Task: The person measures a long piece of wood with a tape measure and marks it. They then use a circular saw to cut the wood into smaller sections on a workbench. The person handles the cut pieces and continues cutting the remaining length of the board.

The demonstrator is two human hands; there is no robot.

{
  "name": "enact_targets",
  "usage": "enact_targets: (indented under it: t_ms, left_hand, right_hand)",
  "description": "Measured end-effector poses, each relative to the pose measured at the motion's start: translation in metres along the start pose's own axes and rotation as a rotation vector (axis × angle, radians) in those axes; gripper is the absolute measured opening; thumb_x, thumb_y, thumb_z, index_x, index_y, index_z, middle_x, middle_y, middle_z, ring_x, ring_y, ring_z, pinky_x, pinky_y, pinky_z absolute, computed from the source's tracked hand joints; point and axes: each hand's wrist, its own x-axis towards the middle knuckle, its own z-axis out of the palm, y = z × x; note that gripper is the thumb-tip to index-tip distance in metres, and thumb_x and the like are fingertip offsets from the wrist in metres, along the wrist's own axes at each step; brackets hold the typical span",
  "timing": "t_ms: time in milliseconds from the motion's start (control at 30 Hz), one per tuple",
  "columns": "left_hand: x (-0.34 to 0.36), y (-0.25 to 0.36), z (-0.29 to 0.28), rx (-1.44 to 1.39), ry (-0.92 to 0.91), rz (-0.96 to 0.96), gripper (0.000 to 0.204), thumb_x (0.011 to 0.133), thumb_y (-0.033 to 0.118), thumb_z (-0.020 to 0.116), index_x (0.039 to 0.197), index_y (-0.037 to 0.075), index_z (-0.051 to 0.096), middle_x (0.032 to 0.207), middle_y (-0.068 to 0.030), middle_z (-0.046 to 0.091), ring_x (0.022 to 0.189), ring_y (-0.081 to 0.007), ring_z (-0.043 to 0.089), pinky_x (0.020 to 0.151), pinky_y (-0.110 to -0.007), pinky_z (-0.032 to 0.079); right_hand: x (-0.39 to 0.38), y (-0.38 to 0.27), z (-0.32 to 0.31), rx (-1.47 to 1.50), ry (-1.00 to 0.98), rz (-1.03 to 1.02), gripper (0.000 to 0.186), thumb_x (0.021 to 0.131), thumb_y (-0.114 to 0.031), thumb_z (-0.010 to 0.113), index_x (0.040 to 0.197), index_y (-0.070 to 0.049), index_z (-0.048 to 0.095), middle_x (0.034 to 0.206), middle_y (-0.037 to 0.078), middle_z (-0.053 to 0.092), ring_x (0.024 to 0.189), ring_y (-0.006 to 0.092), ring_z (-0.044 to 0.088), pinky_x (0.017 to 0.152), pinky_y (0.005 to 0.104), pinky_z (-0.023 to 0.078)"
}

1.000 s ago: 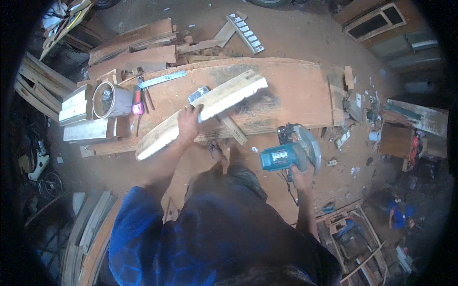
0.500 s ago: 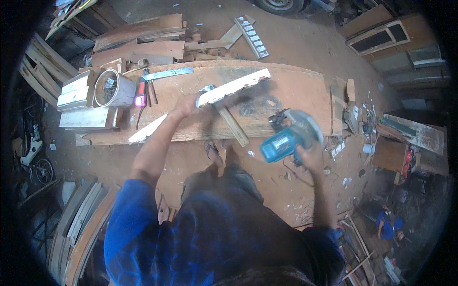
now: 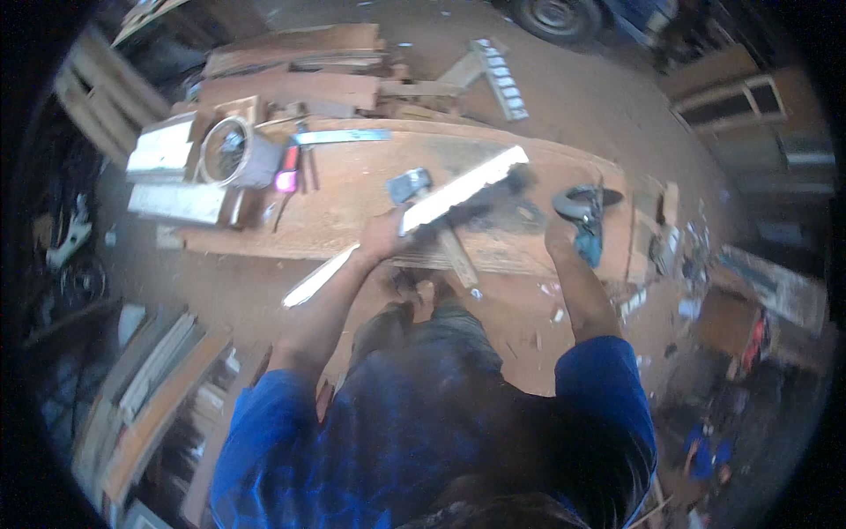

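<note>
A long white-edged board (image 3: 463, 187) slants over the wooden workbench (image 3: 335, 198), and my left hand (image 3: 381, 233) is closed around its middle. Beneath it lie a hammer with a dark metal head (image 3: 408, 184) and a wooden handle or stick (image 3: 458, 256). My right hand (image 3: 560, 234) grips a teal circular saw (image 3: 589, 247) at the bench's right end; blur hides whether the saw rests on the surface. At the left of the bench are a white bucket (image 3: 242, 154), a pink-and-red tape measure (image 3: 287, 172) and a metal square (image 3: 342, 136).
Plank stacks (image 3: 291, 48) lie behind the bench, others (image 3: 159, 414) at the lower left. A vehicle wheel (image 3: 551, 18) is at the back, a bicycle (image 3: 75, 273) at the left, wooden panels (image 3: 758, 101) at the right, and another person in blue (image 3: 705, 454) at the lower right.
My right hand has moved upward with the saw, which has turned and is now over the bench's right end. The view has shifted, and the board in my left hand appears farther right.
</note>
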Motion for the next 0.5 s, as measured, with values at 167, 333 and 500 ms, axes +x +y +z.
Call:
enact_targets:
  t_ms: [167,333,500]
  left_hand:
    - [-0.020,-0.023,-0.015,0.046,0.063,0.067,0.065,0.086,0.040,0.076,0.142,0.015,0.054,0.117,-0.0198,0.071,0.103,-0.0401,0.071,0.089,-0.051,0.057]
    - [-0.012,-0.084,-0.040,-0.165,0.312,0.132,0.057,0.089,0.040,0.072,0.136,0.010,0.060,0.116,-0.0257,0.068,0.115,-0.0403,0.065,0.100,-0.052,0.051]
    - [0.016,-0.324,-0.062,0.236,0.721,-0.546,0.052,0.083,0.048,0.076,0.108,0.003,0.071,0.104,-0.0234,0.072,0.096,-0.0439,0.070,0.085,-0.052,0.055]
  right_hand:
    - [-0.011,-0.019,-0.004,0.093,-0.104,-0.159,0.023,0.095,-0.021,0.066,0.112,-0.012,0.078,0.113,0.013,0.077,0.106,0.0304,0.075,0.082,0.0477,0.060]
    - [-0.106,-0.018,-0.072,-0.027,0.036,-0.261,0.041,0.092,-0.028,0.068,0.125,-0.004,0.068,0.116,0.018,0.073,0.109,0.0339,0.072,0.089,0.0477,0.057]
    - [-0.207,-0.071,-0.176,0.723,0.019,-0.421,0.058,0.090,-0.029,0.072,0.137,0.002,0.061,0.133,0.027,0.065,0.127,0.0400,0.061,0.109,0.0461,0.048]
